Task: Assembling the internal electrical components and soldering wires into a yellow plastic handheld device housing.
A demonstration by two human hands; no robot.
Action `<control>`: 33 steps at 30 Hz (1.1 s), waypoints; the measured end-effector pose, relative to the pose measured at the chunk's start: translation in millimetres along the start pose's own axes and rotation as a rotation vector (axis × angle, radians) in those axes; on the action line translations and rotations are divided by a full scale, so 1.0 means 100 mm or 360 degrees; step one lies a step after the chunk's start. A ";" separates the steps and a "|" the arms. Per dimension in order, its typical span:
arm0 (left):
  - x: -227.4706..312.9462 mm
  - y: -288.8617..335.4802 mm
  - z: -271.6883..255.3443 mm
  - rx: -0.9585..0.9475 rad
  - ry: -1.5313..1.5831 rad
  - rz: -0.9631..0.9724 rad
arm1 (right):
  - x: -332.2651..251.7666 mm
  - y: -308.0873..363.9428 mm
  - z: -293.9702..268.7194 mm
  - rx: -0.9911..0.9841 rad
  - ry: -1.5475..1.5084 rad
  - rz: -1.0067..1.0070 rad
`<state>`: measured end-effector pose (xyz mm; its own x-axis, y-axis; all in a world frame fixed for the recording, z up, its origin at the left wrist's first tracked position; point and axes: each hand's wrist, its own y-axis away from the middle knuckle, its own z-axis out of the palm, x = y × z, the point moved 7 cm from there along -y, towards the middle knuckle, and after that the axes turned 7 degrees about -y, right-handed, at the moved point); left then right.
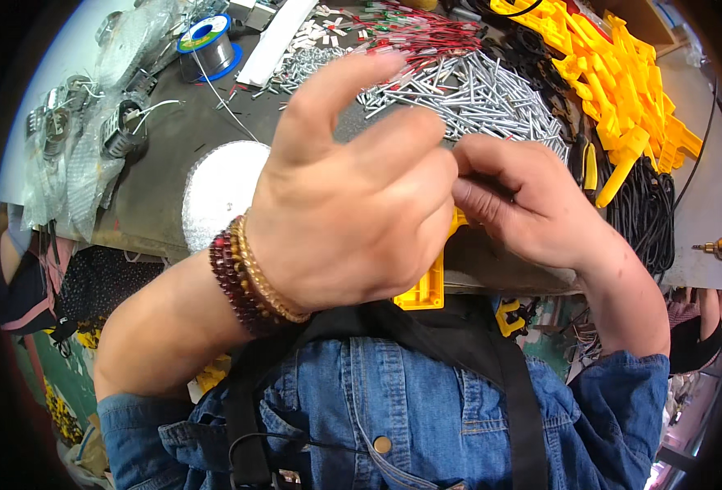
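Both hands meet fingertip to fingertip above the worktop (156, 220): the left hand (353, 220) and right hand (516, 204) pinch together on a yellow moulded plastic part (426, 286), mostly hidden. Assembly looks midway; a heap of grey metal pins (475, 98) and many yellow plastic pieces (614, 73) remain.

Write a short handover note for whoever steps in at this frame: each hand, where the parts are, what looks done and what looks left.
Left hand: raised over the bench edge, fingers pinched against the right hand's; beaded bracelets on its wrist.
Right hand: fingertips meet the left's; whatever they pinch is hidden.
Yellow plastic part: under the hands at the bench edge, mostly covered.
Supplies: pile of metal pins behind the hands, yellow plastic pieces far right, solder spool far left.
Done: cannot tell.
Left: large piles of both remain.
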<state>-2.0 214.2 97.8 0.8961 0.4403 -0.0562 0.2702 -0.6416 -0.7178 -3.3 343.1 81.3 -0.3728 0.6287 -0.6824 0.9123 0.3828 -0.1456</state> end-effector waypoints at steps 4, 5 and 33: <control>-0.24 0.05 0.33 -0.0369 0.0648 -0.0158 | 0.05 0.03 0.01 -0.0025 -0.0071 -0.0004; -0.26 0.03 0.38 -0.0435 0.0656 -0.0070 | 0.05 0.04 0.03 -0.0034 -0.0101 0.0002; -0.26 0.08 0.45 -0.0369 0.0765 -0.0179 | -0.02 0.21 0.06 0.0248 0.0863 -0.0661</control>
<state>-39.6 226.0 62.3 0.9026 0.2123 0.3746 0.3955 -0.7527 -0.5264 17.9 345.4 75.3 -0.6911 0.7158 -0.1001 0.6743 0.5887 -0.4458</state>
